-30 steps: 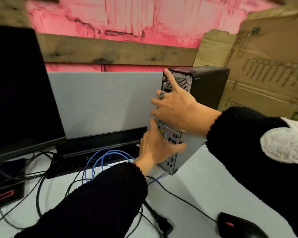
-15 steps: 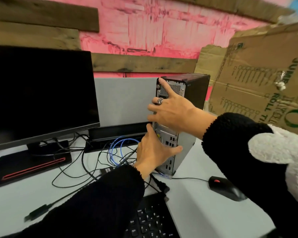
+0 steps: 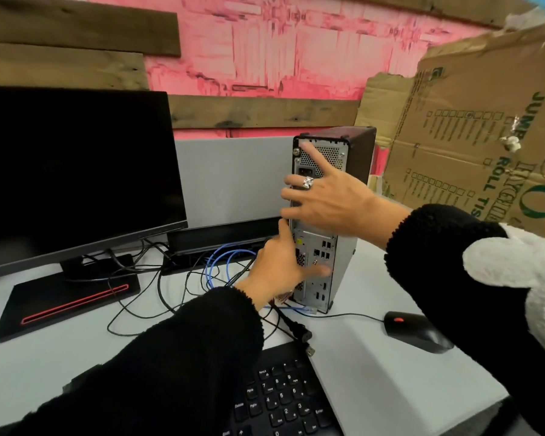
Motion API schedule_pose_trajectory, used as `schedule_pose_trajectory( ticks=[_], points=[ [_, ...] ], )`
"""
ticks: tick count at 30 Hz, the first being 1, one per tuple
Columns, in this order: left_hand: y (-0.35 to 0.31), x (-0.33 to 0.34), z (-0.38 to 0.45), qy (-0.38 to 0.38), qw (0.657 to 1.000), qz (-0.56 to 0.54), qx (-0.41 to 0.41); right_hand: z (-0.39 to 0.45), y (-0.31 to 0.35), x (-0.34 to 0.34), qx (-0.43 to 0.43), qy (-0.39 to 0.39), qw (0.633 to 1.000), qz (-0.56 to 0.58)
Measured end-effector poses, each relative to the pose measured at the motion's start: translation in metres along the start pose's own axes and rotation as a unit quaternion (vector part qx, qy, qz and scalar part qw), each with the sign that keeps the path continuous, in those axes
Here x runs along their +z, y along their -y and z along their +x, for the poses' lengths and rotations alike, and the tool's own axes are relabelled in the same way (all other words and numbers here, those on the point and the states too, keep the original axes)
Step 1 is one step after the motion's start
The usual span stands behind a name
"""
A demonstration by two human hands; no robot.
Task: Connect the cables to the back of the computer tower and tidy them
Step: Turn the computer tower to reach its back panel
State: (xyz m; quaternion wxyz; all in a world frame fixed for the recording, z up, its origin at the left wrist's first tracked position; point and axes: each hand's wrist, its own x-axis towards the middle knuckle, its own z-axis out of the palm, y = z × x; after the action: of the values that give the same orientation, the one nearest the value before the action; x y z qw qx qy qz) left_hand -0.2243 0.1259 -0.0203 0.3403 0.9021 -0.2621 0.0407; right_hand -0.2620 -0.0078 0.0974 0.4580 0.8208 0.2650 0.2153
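Head view: two hands with spread fingers on the rear panel of an upright computer tower (image 3: 343,247).

Right hand (image 3: 324,196), fingers straight and apart, lies across the tower's upper back; left hand (image 3: 280,265), fingers apart, presses the lower port area. Blue cable (image 3: 221,262) coils left of the tower, mouse (image 3: 416,330) right, keyboard (image 3: 283,398) in front.

Bare metal, glossy plastic, rough wood

The computer tower (image 3: 343,272) has a perforated grey metal back; the monitor (image 3: 76,171) is glossy black; the planks (image 3: 258,111) rough wood; the cardboard (image 3: 472,136) matt.
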Motion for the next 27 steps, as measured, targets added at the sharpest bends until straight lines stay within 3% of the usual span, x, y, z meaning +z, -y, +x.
schedule_pose_trajectory(
  ticks=[3,6,11,15,18,23,25,27],
  points=[
    [0.027,-0.023,0.003,0.078,0.996,-0.028,0.039,-0.006,0.002,-0.007,0.009,0.052,0.998,0.023],
    [0.063,-0.038,0.001,0.06,0.997,-0.017,0.037,-0.007,0.007,-0.019,0.031,0.079,0.993,0.086],
    [0.101,-0.038,-0.005,0.116,0.984,0.126,0.041,0.001,-0.017,-0.029,0.131,-0.086,0.974,0.166],
    [0.115,-0.032,-0.011,0.165,0.961,0.219,0.036,0.019,-0.037,-0.028,0.245,-0.112,0.942,0.202],
    [0.122,-0.026,-0.009,0.105,0.969,0.225,0.006,0.026,-0.035,-0.018,0.289,-0.135,0.919,0.233],
    [0.105,-0.038,0.004,0.024,0.94,0.331,-0.072,0.032,-0.027,-0.013,0.319,-0.165,0.908,0.218],
    [0.089,-0.037,0.012,-0.043,0.922,0.383,-0.031,0.031,-0.026,-0.01,0.319,-0.169,0.909,0.208],
    [0.073,-0.029,0.021,-0.068,0.939,0.332,0.063,0.03,-0.026,-0.009,0.321,-0.177,0.907,0.206]
  ],
)
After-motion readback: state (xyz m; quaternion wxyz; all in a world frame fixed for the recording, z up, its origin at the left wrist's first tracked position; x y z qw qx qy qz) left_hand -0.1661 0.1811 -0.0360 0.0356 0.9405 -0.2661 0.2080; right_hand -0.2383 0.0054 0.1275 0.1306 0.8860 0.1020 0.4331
